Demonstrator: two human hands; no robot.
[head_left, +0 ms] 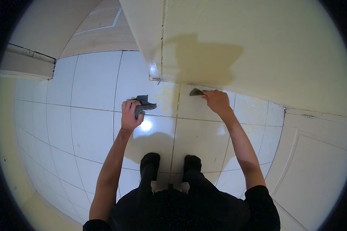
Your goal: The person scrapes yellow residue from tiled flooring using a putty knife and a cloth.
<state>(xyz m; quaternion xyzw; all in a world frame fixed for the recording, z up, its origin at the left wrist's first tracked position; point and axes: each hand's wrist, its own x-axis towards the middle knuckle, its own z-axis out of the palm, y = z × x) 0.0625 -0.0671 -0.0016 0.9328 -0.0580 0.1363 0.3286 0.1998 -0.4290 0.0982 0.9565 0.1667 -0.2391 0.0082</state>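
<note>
A crumpled dark grey cloth [145,106] is gripped in my left hand [130,115], held over the white tiles left of the middle. My right hand [217,102] is closed round the handle of a scraper [196,92], whose flared dark blade points left, near the foot of the wall. The fingers hide most of the handle. Whether the blade touches the floor, I cannot tell. Yellowish stains [165,98] mark the tiled floor [92,127] between the cloth and the scraper.
A cream wall [273,50] rises just beyond my hands, with a shadow on it. A panelled door [312,161] stands at the right, and a wooden surface [104,36] lies past the tiles at the far left. My dark-shod feet [150,161] are on the tiles below.
</note>
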